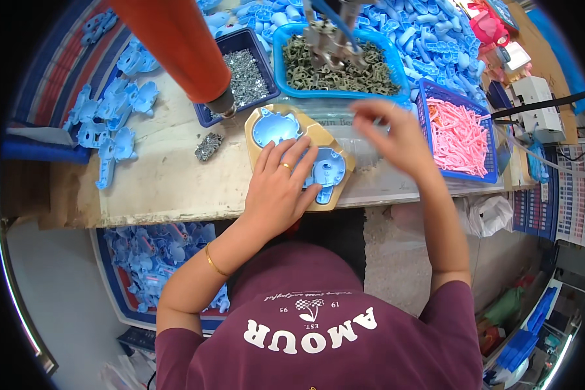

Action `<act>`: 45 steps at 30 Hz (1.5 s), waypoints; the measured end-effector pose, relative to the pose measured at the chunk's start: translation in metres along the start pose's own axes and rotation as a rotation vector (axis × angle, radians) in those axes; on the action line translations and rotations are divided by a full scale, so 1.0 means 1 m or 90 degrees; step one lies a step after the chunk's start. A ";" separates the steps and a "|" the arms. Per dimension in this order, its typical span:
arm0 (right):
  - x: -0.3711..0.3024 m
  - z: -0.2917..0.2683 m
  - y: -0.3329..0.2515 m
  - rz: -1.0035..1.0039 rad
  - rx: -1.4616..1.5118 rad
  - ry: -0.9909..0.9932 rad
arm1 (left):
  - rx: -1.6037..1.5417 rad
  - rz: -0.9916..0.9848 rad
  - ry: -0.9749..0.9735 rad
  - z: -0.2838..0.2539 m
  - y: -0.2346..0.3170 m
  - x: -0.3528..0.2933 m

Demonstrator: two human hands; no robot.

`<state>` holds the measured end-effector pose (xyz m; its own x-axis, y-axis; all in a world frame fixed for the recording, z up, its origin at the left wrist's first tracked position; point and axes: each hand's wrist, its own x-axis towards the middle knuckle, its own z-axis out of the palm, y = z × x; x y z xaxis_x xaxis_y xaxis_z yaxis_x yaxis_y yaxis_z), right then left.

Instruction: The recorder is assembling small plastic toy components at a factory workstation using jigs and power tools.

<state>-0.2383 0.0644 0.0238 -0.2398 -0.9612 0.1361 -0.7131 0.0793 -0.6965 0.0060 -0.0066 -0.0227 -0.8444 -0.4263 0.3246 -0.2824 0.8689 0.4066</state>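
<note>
My left hand (281, 182) lies with its fingers spread over blue plastic shell halves, pressing on them without wrapping round them. One round shell half (274, 129) and another with a short tail part (328, 168) sit in recesses of a gold-coloured fixture (309, 123) on the table. The hand covers the middle of the fixture. My right hand (396, 133) is raised to the right of the fixture, in front of a blue tray of small olive-green metal parts (341, 68). Its fingers are loosely bent and slightly blurred, with a gap at the thumb; nothing shows in them.
An orange power driver (182, 52) hangs above the left of the fixture. Near its tip stand a dark blue bin of screws (244, 78) and a small screw pile (208, 147). A basket of pink parts (458, 140) is at right. Blue shells (117, 104) lie at left.
</note>
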 end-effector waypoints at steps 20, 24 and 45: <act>0.075 -0.036 0.075 0.237 0.307 0.081 | -0.038 0.023 0.023 -0.014 -0.005 0.020; 0.047 -0.026 0.034 0.172 0.332 -0.037 | -0.178 -0.015 0.108 -0.017 -0.002 0.038; -0.066 -0.103 0.137 0.361 -0.319 0.055 | -0.759 -0.292 0.033 -0.011 0.000 0.027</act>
<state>-0.3876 0.1663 -0.0079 -0.6941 -0.7156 -0.0785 -0.6747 0.6847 -0.2756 -0.0115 -0.0207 -0.0041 -0.7518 -0.6589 -0.0262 0.0623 -0.1106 0.9919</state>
